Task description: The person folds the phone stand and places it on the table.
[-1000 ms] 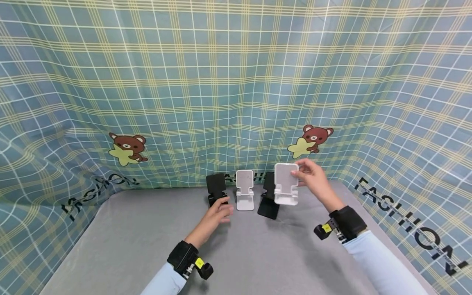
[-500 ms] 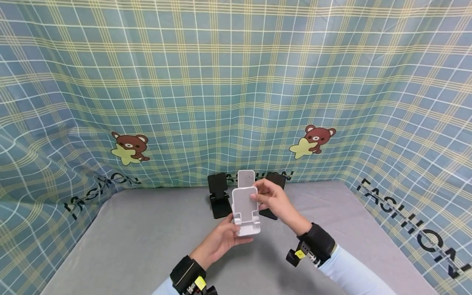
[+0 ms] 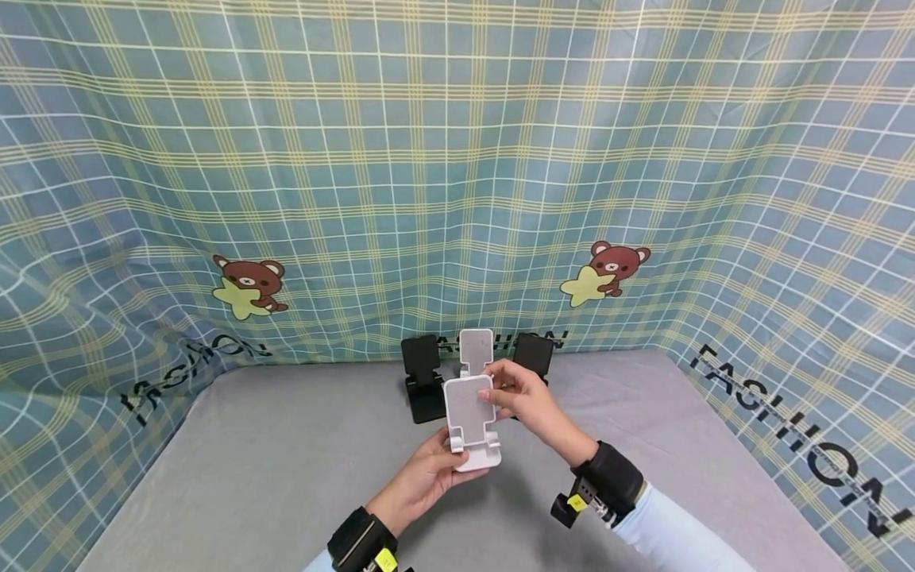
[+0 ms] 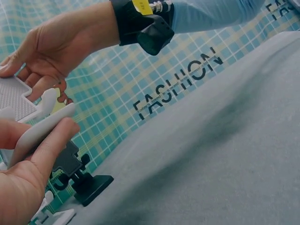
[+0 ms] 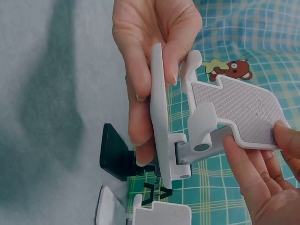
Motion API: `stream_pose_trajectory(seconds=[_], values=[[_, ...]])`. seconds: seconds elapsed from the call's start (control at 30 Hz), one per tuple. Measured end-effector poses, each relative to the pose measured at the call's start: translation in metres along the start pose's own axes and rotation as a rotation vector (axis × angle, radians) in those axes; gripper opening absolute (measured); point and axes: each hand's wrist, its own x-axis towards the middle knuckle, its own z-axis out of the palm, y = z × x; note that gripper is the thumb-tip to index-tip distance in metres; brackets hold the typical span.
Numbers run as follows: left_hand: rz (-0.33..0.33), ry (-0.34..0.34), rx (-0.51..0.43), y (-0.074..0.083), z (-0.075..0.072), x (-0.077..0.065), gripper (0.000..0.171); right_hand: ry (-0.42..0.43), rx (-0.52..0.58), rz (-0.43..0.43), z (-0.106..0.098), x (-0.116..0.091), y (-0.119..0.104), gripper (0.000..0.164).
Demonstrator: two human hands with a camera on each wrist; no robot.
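Observation:
Both hands hold a white phone stand (image 3: pixel 468 409) with a grey textured pad, raised over the middle of the table. My left hand (image 3: pixel 422 481) pinches its flat base (image 5: pixel 159 103) between thumb and fingers. At the upper right edge of the back plate (image 5: pixel 243 110), my right hand (image 3: pixel 532 405) grips with the thumb on the front and fingers behind. The right wrist view shows the hinged arm (image 5: pixel 206 147) unfolded between base and plate. A second white phone stand (image 3: pixel 476 349) stands behind, its lower part hidden by the held one.
On the grey table (image 3: pixel 250 461), a black phone stand (image 3: pixel 423 381) stands left of the second white one. Another black phone stand (image 3: pixel 534 353) stands to the right, partly hidden by my right hand. A checked curtain (image 3: pixel 443 175) with bear prints encloses the back and sides.
My right hand has brought the white phone stand from the right to the middle. My left hand has taken hold of its base. Since half a second ago, the stand has dropped slightly.

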Motion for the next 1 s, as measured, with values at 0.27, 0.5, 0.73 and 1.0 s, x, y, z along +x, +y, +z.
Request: stream_pose_trajectory(seconds=[0.27,0.5,0.73,1.0], values=[[0.001,-0.007,0.022,0.005,0.004,0.0,0.065,0.0,-0.158,-0.064,-0.006,0.002,-0.01,0.039],[0.006,-0.038,0.053,0.005,0.005,0.0,0.063,-0.151,-0.271,-0.057,-0.009,0.002,0.001,0.081],[0.001,-0.045,0.081,0.009,0.008,0.0,0.065,-0.298,-0.094,-0.001,0.001,0.003,0.022,0.073],[0.0,-0.057,0.1,0.012,0.006,0.0,0.064,-0.233,-0.117,0.005,0.004,0.005,0.025,0.062]])
